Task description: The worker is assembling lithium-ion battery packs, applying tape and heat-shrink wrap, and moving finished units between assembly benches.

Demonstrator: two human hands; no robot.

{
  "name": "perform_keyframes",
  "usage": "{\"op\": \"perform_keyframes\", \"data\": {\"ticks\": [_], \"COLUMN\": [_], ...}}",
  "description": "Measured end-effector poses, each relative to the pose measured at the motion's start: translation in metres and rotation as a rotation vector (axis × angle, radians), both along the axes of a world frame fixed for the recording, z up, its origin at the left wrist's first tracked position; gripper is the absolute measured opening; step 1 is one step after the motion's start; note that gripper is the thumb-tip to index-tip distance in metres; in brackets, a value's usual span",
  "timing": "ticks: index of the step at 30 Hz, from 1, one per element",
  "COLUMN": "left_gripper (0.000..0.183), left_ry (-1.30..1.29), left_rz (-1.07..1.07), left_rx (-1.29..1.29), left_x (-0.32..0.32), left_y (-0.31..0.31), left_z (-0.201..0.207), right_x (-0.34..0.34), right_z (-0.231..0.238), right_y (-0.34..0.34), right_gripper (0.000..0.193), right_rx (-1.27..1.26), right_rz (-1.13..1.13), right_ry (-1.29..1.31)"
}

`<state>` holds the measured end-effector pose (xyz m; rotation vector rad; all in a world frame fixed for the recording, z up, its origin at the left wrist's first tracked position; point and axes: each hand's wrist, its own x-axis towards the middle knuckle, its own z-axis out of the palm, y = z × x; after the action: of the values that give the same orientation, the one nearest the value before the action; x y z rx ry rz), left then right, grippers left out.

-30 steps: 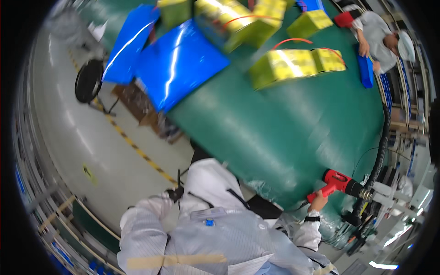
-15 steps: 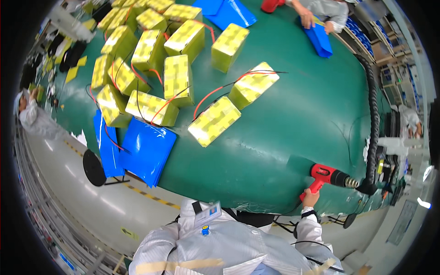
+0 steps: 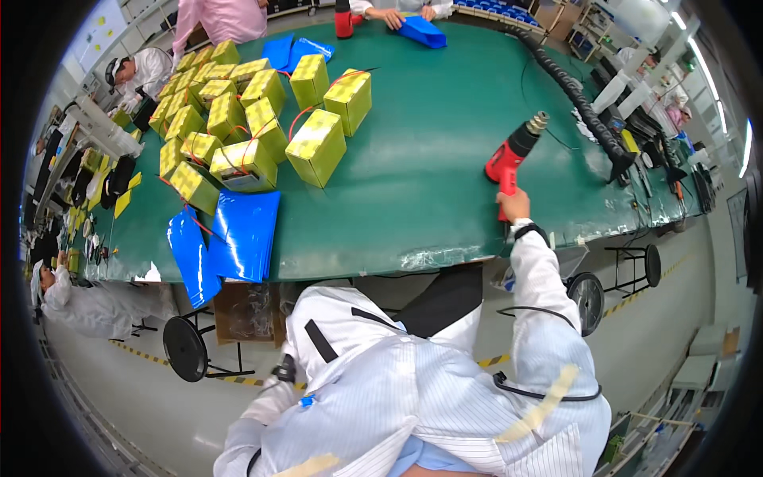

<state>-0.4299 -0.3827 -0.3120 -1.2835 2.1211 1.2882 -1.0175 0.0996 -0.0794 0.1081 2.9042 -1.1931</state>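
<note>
My right hand (image 3: 515, 205) is wrapped round the handle of a red and black heat gun (image 3: 502, 163), held near the front edge of the green table. Its metal nozzle points up and away to the right. My left arm (image 3: 274, 388) hangs down beside my body, a black band at the wrist; the hand itself is hidden by my coat. On the table's left half stand several yellow-green wrapped block packs (image 3: 316, 149) with red and black wires, like battery packs. Shiny blue plastic sleeves (image 3: 245, 230) lie at the front edge, left of me.
Across the green table (image 3: 413, 175) a co-worker's hands (image 3: 389, 17) hold a blue sleeve (image 3: 421, 32). Another red tool (image 3: 344, 22) stands near them. A thick black hose (image 3: 568, 87) runs along the right side. Round black stools (image 3: 186, 350) stand below the table edge.
My view has tilted up and shifted. The heat gun's nozzle has swung from pointing right to pointing up and away. The right hand still grips it.
</note>
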Motion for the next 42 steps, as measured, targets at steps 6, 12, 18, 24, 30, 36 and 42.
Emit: {"op": "perform_keyframes", "data": {"ticks": [6, 12, 18, 24, 30, 36, 42], "left_gripper": [0.033, 0.039, 0.048, 0.049, 0.050, 0.051, 0.041], "left_ry": [0.452, 0.372, 0.148, 0.120, 0.163, 0.195, 0.265], "left_rz": [0.286, 0.619, -0.010, 0.071, 0.063, 0.057, 0.063], "left_rx": [0.190, 0.445, 0.101, 0.044, -0.003, -0.061, -0.102], "left_x": [-0.087, -0.048, 0.025, 0.060, 0.046, 0.042, 0.072], "left_y": [-0.015, 0.008, 0.037, 0.071, 0.069, 0.062, 0.080], "left_z": [0.167, 0.067, -0.062, -0.072, -0.085, -0.095, -0.093], "right_x": [0.028, 0.031, 0.021, 0.037, 0.031, 0.045, 0.044], "right_z": [-0.001, -0.004, -0.037, -0.027, -0.029, -0.026, -0.032], "right_y": [-0.006, -0.032, 0.012, -0.019, -0.015, -0.024, -0.014], "right_gripper": [0.041, 0.048, 0.047, 0.028, 0.035, 0.053, 0.054], "right_rx": [0.041, 0.072, -0.044, -0.232, -0.093, -0.014, 0.155], "right_rz": [0.035, 0.111, 0.104, 0.214, 0.171, 0.126, 0.096], "right_ry": [-0.032, 0.079, 0.042, 0.019, 0.066, 0.047, 0.112]}}
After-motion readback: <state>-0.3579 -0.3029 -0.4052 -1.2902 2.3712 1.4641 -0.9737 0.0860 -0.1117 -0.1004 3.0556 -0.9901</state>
